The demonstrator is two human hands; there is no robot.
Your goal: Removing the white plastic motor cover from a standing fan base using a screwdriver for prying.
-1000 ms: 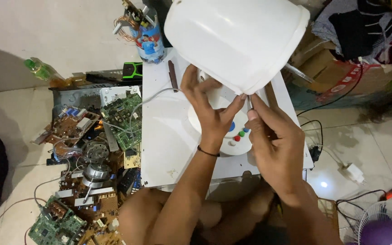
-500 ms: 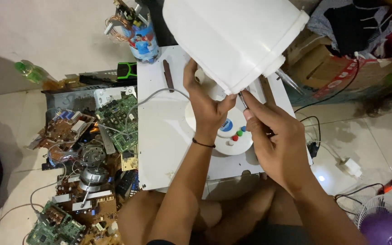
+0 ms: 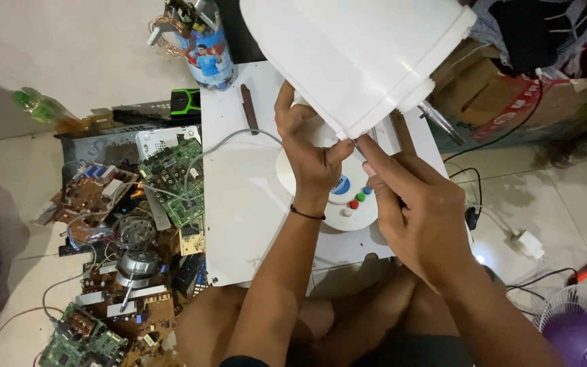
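1. The left hand [image 3: 310, 160] is curled against the underside of a large white plastic housing [image 3: 354, 58], its fingers [image 3: 287, 102] reaching up along the shell and the thumb pinching at the lower rim; it grips the housing and steadies it.
2. The right hand [image 3: 416, 204] has its fingers narrowed around a thin metal tool [image 3: 360, 146], probably a screwdriver; the tip meets the housing's rim just beside the left thumb; the handle is hidden in the palm.
3. The housing is tilted up and held above a white table [image 3: 246, 204], over a round white base [image 3: 341, 197] carrying blue, red, green and white buttons [image 3: 354, 202]; a grey cable [image 3: 229, 143] runs across the table towards the base.
4. Judging by this, the shell is lifted off its base but the work at the rim is not finished; whatever is fastened there seems still to need loosening, and I cannot tell whether a screw is out.
5. A brown-handled tool [image 3: 248, 107] lies untouched on the table.
6. On the floor to the left lie circuit boards [image 3: 174, 177], a small motor [image 3: 134, 261] and a green bottle [image 3: 35, 105]; a printed cup of copper wire [image 3: 202, 47] stands at the table's far edge.
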